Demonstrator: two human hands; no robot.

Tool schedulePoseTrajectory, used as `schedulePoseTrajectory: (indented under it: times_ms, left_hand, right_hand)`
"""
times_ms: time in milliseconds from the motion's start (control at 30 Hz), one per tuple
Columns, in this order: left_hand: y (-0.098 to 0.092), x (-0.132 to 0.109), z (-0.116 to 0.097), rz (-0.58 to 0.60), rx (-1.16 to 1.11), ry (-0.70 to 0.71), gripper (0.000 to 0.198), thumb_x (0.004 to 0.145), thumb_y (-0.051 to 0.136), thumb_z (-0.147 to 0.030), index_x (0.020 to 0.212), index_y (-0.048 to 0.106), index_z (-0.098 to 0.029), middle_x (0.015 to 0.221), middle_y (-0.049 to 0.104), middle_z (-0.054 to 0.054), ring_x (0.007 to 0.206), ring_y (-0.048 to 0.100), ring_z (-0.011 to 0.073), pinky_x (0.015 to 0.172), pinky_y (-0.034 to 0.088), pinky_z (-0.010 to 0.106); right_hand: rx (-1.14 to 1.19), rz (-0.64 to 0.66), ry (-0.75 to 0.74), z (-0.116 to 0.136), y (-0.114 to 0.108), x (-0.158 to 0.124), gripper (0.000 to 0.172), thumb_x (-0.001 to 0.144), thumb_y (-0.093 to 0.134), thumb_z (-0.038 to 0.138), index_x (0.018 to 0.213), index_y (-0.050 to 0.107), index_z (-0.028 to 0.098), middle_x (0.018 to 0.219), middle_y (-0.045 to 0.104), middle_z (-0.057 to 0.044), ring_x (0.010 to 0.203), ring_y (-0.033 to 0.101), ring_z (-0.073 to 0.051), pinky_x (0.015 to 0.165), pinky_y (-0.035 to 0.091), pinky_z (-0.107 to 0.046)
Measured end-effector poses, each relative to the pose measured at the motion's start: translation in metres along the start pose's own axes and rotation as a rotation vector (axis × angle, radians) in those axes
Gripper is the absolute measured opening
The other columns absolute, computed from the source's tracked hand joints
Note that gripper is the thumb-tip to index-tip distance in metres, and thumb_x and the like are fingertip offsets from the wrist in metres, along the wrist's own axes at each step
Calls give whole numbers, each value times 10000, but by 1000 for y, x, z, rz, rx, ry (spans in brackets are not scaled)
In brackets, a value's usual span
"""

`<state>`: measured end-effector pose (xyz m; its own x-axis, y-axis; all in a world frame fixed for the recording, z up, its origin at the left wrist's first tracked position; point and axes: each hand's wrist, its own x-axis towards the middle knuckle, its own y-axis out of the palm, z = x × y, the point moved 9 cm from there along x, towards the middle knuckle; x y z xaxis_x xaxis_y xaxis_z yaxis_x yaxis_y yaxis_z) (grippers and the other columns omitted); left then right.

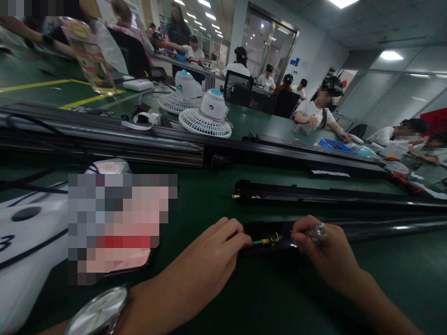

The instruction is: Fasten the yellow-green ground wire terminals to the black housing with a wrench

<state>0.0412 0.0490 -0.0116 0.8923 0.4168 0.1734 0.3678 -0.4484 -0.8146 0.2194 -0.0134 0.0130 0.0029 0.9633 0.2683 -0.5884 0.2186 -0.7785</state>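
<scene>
Lower centre, we log: left hand (206, 260), grip pinched on the green-yellow wire (261, 242) at the end of a long black rail (384, 226). Right hand (326, 253), grip closed round a small shiny part (318, 231), touching that rail. Green worktop (209, 197); two fans (206, 114) upper centre.

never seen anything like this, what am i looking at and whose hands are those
This is one picture from a camera worn on a person's head, looking down at their own two bare hands. The left hand, with a wristwatch, pinches a green-and-yellow wire at the end of a long black rail on the green table. The right hand rests on that rail end, gripping a small shiny piece; what it is I cannot tell. More black rails and two white fans sit farther back. Other people work at the table behind.
</scene>
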Motion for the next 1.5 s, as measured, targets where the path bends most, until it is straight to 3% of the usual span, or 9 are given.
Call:
schedulePoseTrajectory:
  times_ms: [233,533,833,1100,1333,1500]
  left_hand:
    - [-3,0,-1,-26,-3,14,384,927,448,-22,1206,603,-236,1200,558,55,1043,543,203,917,503,357]
    - [0,-3,2,5,-3,-4,407,936,446,-25,1244,578,-256,1241,537,47,1082,532,210,945,491,387]
    - [-2,1,-2,0,10,3,427,910,428,11,1219,584,-239,1212,542,55,1043,537,207,913,499,376]
    - [1,1,2,18,10,-16,411,934,429,-14,1236,577,-251,1222,533,43,1071,529,211,935,493,394]
    - [0,2,-1,8,17,-9,392,919,426,-3,1187,604,-227,1186,549,53,1040,535,213,905,498,387]
    - [-1,1,-1,7,13,-18,395,923,433,-12,1205,606,-227,1192,551,55,1037,538,210,904,499,378]
  right_hand:
    - [-28,-16,8,1,-3,3,251,1012,483,373,889,641,221,635,589,18,531,543,-151,512,395,-263]
    - [14,8,141,-5,-9,5,187,995,511,342,1026,657,228,668,637,17,560,596,-158,526,430,-267]
    - [332,46,320,-16,2,4,199,1004,493,366,995,594,194,666,684,12,468,592,-129,470,462,-250]
    - [467,25,398,-25,2,1,226,982,553,382,1028,639,177,716,739,-17,356,539,-82,356,371,-200]
    - [553,15,417,-27,0,2,219,970,582,358,1022,674,165,773,770,-55,423,623,-109,413,474,-222]
    - [546,56,379,-20,0,3,210,982,580,353,1013,679,170,780,747,-40,563,690,-141,536,558,-257]
